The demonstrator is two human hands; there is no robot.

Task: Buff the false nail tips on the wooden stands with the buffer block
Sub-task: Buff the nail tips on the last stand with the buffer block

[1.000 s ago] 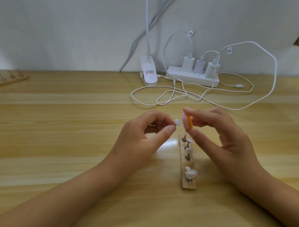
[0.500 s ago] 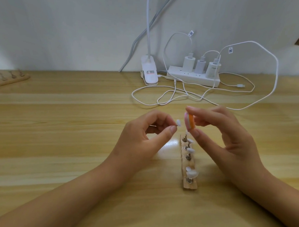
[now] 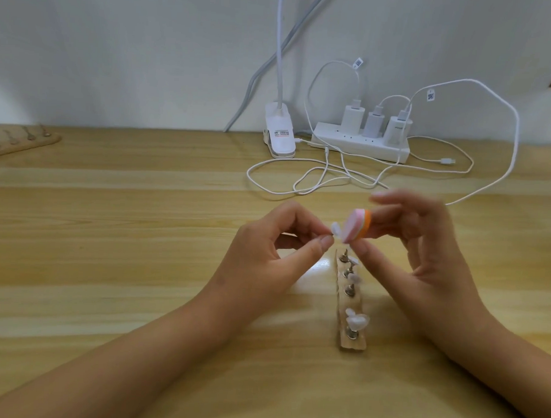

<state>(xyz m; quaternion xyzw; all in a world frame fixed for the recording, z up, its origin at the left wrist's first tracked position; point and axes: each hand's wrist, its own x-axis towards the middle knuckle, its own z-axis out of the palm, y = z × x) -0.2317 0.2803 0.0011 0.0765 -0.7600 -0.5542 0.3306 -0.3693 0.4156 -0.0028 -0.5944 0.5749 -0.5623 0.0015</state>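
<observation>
Left hand point(image 3: 266, 255) pinches 1 nail tip point(image 3: 336, 228) between thumb and forefinger. Right hand point(image 3: 423, 256), blurred, pinches buffer block point(image 3: 451, 230) against that tip, above the wooden stand point(image 3: 352, 343) on the table point(image 3: 109, 233).

Left hand point(image 3: 266, 255) and right hand point(image 3: 423, 256) hover close together — each with thumb and fingers point(image 3: 296, 214) curled into a pinch.

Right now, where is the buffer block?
Head view, right of centre: the right hand holds the buffer block above the wooden stand, beside the nail tip pinched by the left hand.
</observation>
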